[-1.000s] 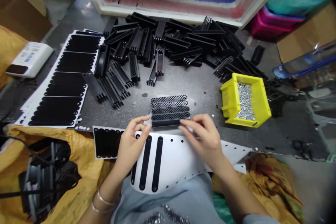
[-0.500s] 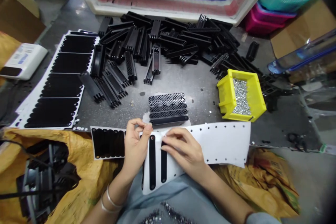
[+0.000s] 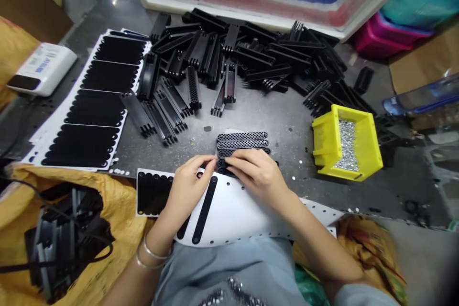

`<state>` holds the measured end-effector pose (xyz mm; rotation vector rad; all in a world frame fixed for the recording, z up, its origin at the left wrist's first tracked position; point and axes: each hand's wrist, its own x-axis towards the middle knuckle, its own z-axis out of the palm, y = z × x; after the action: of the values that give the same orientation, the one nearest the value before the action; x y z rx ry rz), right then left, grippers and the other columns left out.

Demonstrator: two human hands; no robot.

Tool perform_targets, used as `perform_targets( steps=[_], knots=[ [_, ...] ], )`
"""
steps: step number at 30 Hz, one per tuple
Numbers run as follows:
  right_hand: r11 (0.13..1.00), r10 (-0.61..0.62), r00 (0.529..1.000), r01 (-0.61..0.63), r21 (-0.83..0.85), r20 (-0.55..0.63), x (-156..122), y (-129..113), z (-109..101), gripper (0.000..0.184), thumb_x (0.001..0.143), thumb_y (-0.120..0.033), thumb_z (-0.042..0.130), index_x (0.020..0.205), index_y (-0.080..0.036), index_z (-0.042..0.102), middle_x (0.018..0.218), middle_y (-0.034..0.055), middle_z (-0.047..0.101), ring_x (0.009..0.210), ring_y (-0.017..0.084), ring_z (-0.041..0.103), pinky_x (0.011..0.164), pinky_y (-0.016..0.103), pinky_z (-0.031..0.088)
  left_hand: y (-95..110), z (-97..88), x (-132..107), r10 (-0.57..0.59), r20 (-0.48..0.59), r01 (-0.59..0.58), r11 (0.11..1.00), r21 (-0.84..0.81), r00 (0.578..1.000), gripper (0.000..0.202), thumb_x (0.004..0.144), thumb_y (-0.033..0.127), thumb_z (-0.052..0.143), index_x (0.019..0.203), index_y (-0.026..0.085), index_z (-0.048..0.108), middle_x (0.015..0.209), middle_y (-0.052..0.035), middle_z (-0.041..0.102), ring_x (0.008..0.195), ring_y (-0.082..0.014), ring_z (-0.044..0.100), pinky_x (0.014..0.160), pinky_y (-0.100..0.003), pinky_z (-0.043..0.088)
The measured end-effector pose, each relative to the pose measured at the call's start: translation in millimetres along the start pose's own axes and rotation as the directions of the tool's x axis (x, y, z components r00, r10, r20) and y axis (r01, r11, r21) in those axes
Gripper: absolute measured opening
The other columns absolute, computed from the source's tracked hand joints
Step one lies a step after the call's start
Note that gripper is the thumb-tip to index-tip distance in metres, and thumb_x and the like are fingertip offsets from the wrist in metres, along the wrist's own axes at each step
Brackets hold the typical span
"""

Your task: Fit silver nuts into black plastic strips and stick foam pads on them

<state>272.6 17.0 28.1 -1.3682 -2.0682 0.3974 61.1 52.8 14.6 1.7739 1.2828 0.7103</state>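
My left hand (image 3: 191, 184) and my right hand (image 3: 256, 172) meet over the near side of a row of black perforated bars (image 3: 243, 144). Their fingertips are closed in a pinch, close to each other, around a dark piece that looks like a black adhesive strip; most of it is hidden by the fingers. Under both hands a white backing sheet (image 3: 247, 215) lies across my lap and the table edge, with a black strip (image 3: 204, 210) still stuck on it. Its left part carries several more strips side by side.
Black plastic parts (image 3: 229, 52) are heaped at the back. Sheets of black strips (image 3: 91, 105) lie at left, beside a white device (image 3: 42, 69). A yellow bin (image 3: 324, 141) of small metal pieces stands at right. Yellow sacks (image 3: 107, 210) hang below the table edge.
The right hand has pulled a black strip off the backing sheet. Both hands have moved forward from the sheet to the row of bars. The view has shifted a little.
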Motion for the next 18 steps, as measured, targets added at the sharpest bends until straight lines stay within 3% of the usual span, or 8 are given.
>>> perform_targets(
  steps=[3, 8, 12, 16, 18],
  knots=[
    [0.997, -0.069, 0.996, 0.07, -0.019, 0.049, 4.8, 4.7, 5.7, 0.02, 0.104, -0.026, 0.059, 0.111, -0.023, 0.077, 0.109, 0.0085, 0.076, 0.091, 0.021, 0.064, 0.079, 0.038, 0.049, -4.6, 2.1, 1.4, -0.01, 0.018, 0.011, 0.999, -0.046, 1.0, 0.02, 0.1, 0.034, 0.06, 0.102, 0.025, 0.077, 0.105, -0.0032, 0.079, 0.099, -0.021, 0.073, 0.092, -0.032, 0.054],
    [0.998, -0.062, 0.997, 0.062, -0.009, 0.046, 6.0, 5.8, 6.0, 0.019, 0.104, -0.024, 0.059, 0.11, -0.021, 0.078, 0.109, 0.0095, 0.076, 0.091, 0.021, 0.061, 0.077, 0.036, 0.049, -8.8, 1.0, 1.6, -0.06, 0.046, 0.065, 0.99, -0.128, 0.997, 0.019, 0.1, 0.036, 0.063, 0.103, 0.025, 0.078, 0.105, -0.0015, 0.079, 0.099, -0.0199, 0.073, 0.091, -0.03, 0.053],
    [0.995, -0.064, 0.997, 0.067, -0.069, 0.045, 9.8, 3.3, 8.0, 0.019, 0.103, -0.024, 0.06, 0.109, -0.022, 0.078, 0.107, 0.0095, 0.074, 0.089, 0.021, 0.06, 0.075, 0.035, 0.049, -5.5, -1.0, 6.5, -0.111, 0.094, 0.125, 0.98, -0.153, 0.989, 0.019, 0.098, 0.038, 0.064, 0.095, 0.025, 0.077, 0.094, 0.0011, 0.079, 0.089, -0.0176, 0.071, 0.083, -0.027, 0.051],
    [0.995, -0.026, 0.995, 0.034, -0.089, 0.092, 5.2, 7.8, -8.4, 0.02, 0.102, -0.03, 0.063, 0.115, -0.026, 0.078, 0.109, 0.0096, 0.072, 0.091, 0.022, 0.06, 0.077, 0.038, 0.05, 0.7, -2.2, 11.0, -0.142, 0.113, 0.157, 0.979, -0.133, 0.983, 0.019, 0.096, 0.037, 0.066, 0.087, 0.023, 0.075, 0.09, 0.0013, 0.077, 0.085, -0.0172, 0.069, 0.077, -0.027, 0.049],
    [0.998, 0.07, 0.994, -0.071, 0.001, 0.086, -3.0, 14.7, -23.5, 0.024, 0.099, -0.035, 0.068, 0.119, -0.025, 0.077, 0.107, 0.009, 0.07, 0.094, 0.022, 0.062, 0.081, 0.038, 0.053, 2.7, -2.4, 11.8, -0.144, 0.117, 0.157, 0.98, -0.119, 0.983, 0.019, 0.094, 0.037, 0.066, 0.085, 0.023, 0.074, 0.088, 0.0006, 0.077, 0.084, -0.0175, 0.068, 0.077, -0.027, 0.049]
  ],
)
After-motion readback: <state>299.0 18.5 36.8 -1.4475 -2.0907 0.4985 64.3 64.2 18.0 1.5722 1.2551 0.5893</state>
